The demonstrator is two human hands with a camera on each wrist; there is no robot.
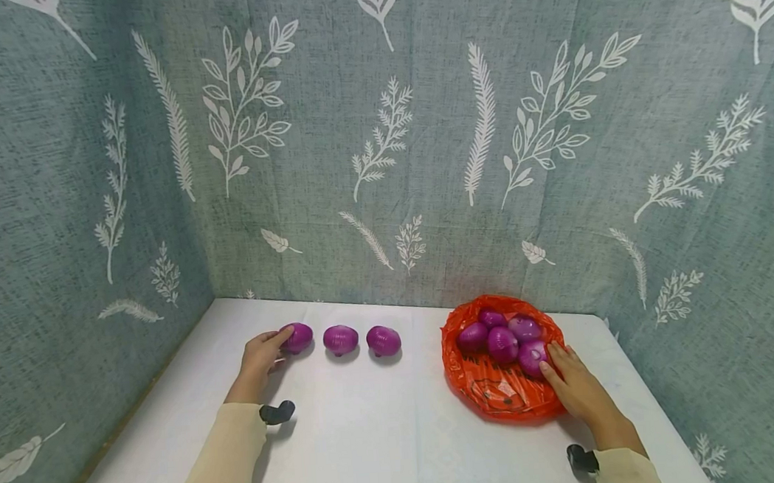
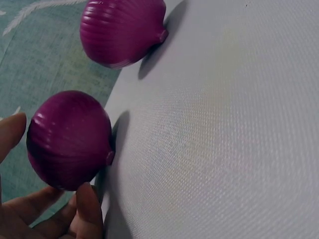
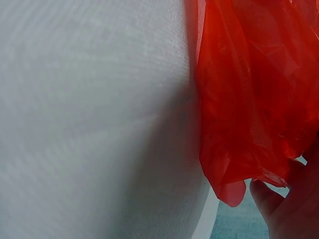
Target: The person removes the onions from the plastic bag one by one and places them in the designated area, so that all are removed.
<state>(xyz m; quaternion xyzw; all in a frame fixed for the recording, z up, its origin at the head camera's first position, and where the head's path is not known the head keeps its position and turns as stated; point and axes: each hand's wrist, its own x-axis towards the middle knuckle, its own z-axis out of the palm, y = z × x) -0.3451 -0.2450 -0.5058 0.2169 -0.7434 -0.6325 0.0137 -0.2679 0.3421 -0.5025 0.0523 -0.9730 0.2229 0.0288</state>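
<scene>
Glossy ribbed onions, crinkly plastic bag (seemingly thin), woven tablecloth

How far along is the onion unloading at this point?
Three onions lie in a row on the table; the left hand touches the leftmost onion, apparently just placing it. About five onions remain in the red bag, where the right hand rests against one at the bag's edge.
</scene>
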